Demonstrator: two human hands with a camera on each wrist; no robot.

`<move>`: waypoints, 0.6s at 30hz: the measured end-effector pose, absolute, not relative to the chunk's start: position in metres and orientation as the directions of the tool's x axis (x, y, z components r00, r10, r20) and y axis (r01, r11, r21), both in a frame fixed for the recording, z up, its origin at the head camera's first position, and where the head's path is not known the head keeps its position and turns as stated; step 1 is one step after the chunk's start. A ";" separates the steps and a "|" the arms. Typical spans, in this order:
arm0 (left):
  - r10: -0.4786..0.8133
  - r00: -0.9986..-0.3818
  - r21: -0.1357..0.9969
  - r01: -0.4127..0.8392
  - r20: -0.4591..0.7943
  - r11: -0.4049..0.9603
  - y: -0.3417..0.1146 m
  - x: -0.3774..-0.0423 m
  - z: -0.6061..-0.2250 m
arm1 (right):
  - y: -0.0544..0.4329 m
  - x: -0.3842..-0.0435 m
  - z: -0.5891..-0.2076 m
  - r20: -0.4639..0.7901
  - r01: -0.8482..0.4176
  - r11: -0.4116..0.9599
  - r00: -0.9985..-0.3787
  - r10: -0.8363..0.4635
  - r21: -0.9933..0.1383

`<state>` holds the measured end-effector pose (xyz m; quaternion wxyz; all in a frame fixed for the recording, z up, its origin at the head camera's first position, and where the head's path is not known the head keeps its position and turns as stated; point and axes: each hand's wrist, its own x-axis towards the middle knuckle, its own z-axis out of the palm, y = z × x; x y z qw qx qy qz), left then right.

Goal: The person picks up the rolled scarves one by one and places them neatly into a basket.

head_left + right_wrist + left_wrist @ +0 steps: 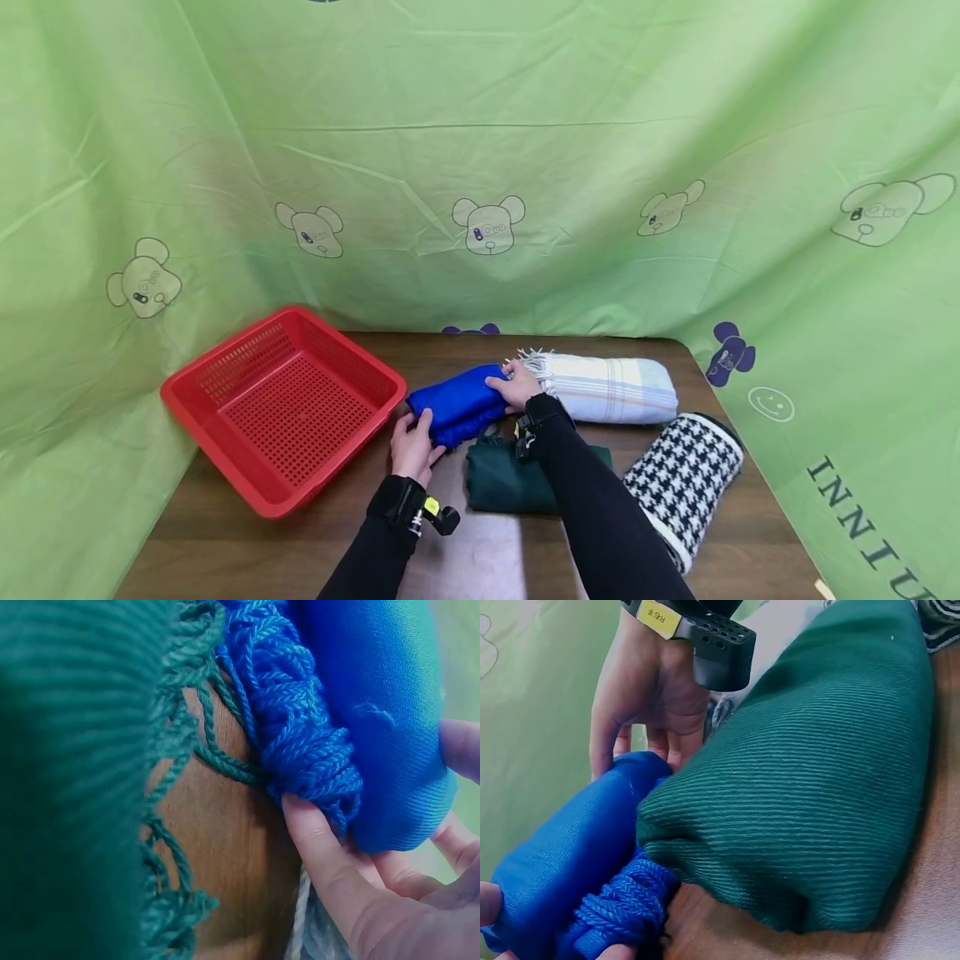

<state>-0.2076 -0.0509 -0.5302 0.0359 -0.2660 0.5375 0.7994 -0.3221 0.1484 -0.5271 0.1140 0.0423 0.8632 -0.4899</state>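
A blue rolled scarf [459, 402] with braided fringe lies between both hands on the wooden table. My left hand [411, 450] grips its left end, thumb on top and fingers below. At the opposite end my right hand [516, 385] holds the roll; in the right wrist view one finger [319, 832] presses under the bunched fringe [300, 727]. Closer to the body sits a dark green ribbed scarf roll [510, 475], partly hidden by the right forearm. Its loose fringe [176, 750] reaches towards the blue scarf.
An open red plastic basket [300, 417] stands on the left. Behind the right hand lies a white striped scarf [615, 387] with fringe. A black-and-white houndstooth roll [686, 475] rests at the right edge. The green curtain [480, 167] hangs behind the table.
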 end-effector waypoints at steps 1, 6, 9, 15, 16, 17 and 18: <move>-0.228 -0.859 0.841 -0.338 -0.459 -0.421 -0.051 -0.207 -0.531 | 0.148 -0.322 -0.528 -0.237 0.187 0.507 -0.971 -0.036 -0.842; -0.233 -0.869 0.850 -0.312 -0.436 -0.425 -0.052 -0.206 -0.536 | 0.147 -0.319 -0.530 -0.251 0.209 0.478 -0.968 -0.027 -0.853; -0.242 -0.870 0.855 -0.304 -0.429 -0.421 -0.052 -0.205 -0.538 | 0.145 -0.317 -0.527 -0.255 0.199 0.506 -0.966 -0.042 -0.839; -0.251 -0.868 0.856 -0.303 -0.430 -0.419 -0.053 -0.202 -0.539 | 0.141 -0.317 -0.524 -0.240 0.137 0.615 -0.967 -0.087 -0.777; -0.250 -0.868 0.856 -0.303 -0.430 -0.419 -0.053 -0.202 -0.540 | 0.141 -0.317 -0.524 -0.237 0.130 0.624 -0.967 -0.091 -0.771; -0.250 -0.867 0.855 -0.304 -0.431 -0.420 -0.054 -0.203 -0.541 | 0.140 -0.317 -0.524 -0.235 0.127 0.627 -0.967 -0.093 -0.769; -0.250 -0.867 0.855 -0.304 -0.431 -0.420 -0.054 -0.203 -0.542 | 0.140 -0.317 -0.523 -0.235 0.124 0.627 -0.967 -0.096 -0.769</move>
